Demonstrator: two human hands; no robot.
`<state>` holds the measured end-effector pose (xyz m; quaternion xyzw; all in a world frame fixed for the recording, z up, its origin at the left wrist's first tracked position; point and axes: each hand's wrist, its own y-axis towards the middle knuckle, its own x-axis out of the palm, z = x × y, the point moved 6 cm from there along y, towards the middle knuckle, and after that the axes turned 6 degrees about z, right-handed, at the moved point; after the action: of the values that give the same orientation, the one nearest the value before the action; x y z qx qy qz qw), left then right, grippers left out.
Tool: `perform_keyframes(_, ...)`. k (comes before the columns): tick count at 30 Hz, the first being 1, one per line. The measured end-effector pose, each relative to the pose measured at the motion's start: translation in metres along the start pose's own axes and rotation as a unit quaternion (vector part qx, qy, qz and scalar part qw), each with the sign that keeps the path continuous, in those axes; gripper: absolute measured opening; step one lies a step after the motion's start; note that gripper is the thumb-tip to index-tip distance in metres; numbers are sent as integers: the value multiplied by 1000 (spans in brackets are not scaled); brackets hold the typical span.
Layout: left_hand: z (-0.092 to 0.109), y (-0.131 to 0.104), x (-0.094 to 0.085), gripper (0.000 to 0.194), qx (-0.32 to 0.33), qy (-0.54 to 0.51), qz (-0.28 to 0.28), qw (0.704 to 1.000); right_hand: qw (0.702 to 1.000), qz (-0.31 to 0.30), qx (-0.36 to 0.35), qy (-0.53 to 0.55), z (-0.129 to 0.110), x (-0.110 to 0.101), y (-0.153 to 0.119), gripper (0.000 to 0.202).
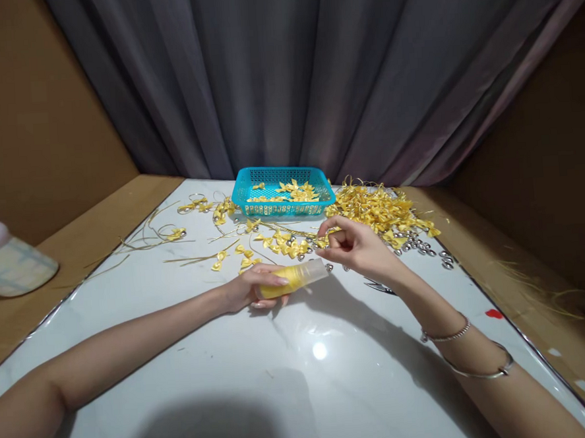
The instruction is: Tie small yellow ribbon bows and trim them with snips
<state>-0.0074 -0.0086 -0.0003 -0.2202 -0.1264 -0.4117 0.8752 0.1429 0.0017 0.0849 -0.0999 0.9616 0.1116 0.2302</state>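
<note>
My left hand [257, 286] is wrapped round a yellow bottle [289, 280] with a clear cap, tilted up to the right above the white table. Just above and right of the cap, my right hand [346, 242] is in a pinch, thumb and forefinger pressed together; whatever is between the tips is too small to name. Beyond both hands lie yellow ribbon bows [287, 244] and small round silver pieces [423, 246]. A large pile of bows with golden ties [371, 204] is at the back right.
A blue basket [285, 209] holding several bows stands at the back, before a grey curtain [274, 75]. Dark-handled scissors [380, 286] lie beside my right wrist. Thin golden strands [149, 234] spread at the left. A pale, checked object [15, 262] stands at the far left.
</note>
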Motion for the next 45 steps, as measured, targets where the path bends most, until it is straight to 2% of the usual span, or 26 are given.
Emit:
perform_keyframes(4, -6, 3, -4, 31, -33, -57, -9, 998, 999, 40, 13, 28, 3, -2, 1, 21)
perform_keyframes(9, -12, 4, -4, 46, -90, -110, -52, 988, 997, 60, 32, 45, 7, -3, 3, 24)
perform_keyframes(13, -10, 4, -1, 52, -99, -128, -88, 983, 993, 80, 53, 69, 11, -4, 4, 27)
perform_keyframes(19, -3, 7, 3, 46, -75, -192, -139, 969, 984, 106, 109, 92, 20, -6, 4, 27)
perform_keyframes(25, -5, 2, 2, 55, -116, -222, -209, 945, 984, 62, 143, 90, 26, -1, 4, 28)
perform_keyframes(29, -4, 1, -1, 56, -108, -232, -205, 945, 993, 25, 105, 55, 23, 0, 4, 31)
perform_keyframes(34, -9, 3, -7, 58, -131, -220, -187, 948, 996, -42, -63, -57, -2, 10, -3, 40)
perform_keyframes(36, -12, 5, -10, 56, -139, -215, -181, 950, 990, -63, -95, -82, -7, 21, -7, 41)
perform_keyframes(41, -24, 5, -11, 55, -189, -178, -202, 944, 983, -87, -118, -112, -3, 51, -12, 46)
perform_keyframes(45, -23, 5, -8, 51, -192, -189, -212, 939, 988, -115, -75, -69, 5, 56, -12, 36)
